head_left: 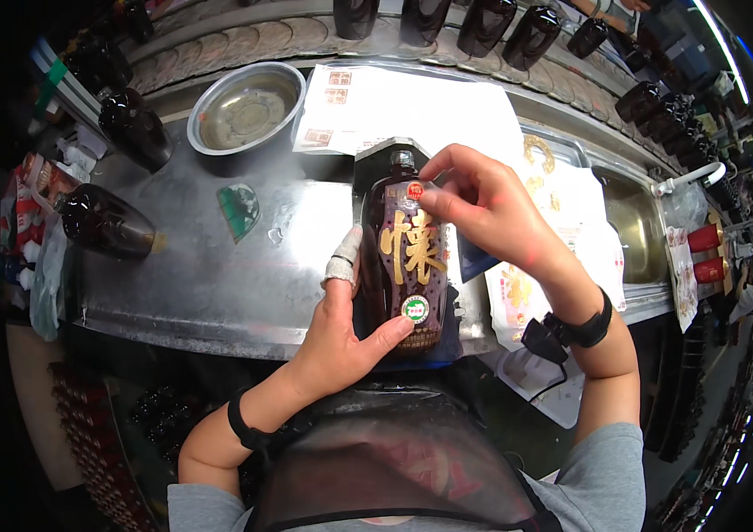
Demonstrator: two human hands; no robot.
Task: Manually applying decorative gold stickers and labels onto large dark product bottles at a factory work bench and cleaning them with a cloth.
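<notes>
Sheer dark fabric [394, 461] spreads across the person's front, closest to the lens, with reddish print showing dimly through it. Beyond stretches a grey metal table [181, 284], smooth and glaring. White sheets [421, 111], stamped with small brown squares, cover part of its far side. On a dark support at the near edge, a glossy dark-brown bottle [405, 279] points its neck away from the person. Right hand [491, 208] reaches over the neck end, thumb and forefinger tips slightly apart; whether they pinch anything, I cannot tell. Left hand [332, 346] clamps the lower body, thumb on the front, fingers along the left side. Farther left sits a round metal basin [208, 137]. One large gold brush-style character [412, 244] fills the bottle's front. Pale wrapping [340, 269] rings a left finger. Beside the left thumb tip is a round green-and-white label [415, 309]; near the neck, a smaller red one [414, 191].
</notes>
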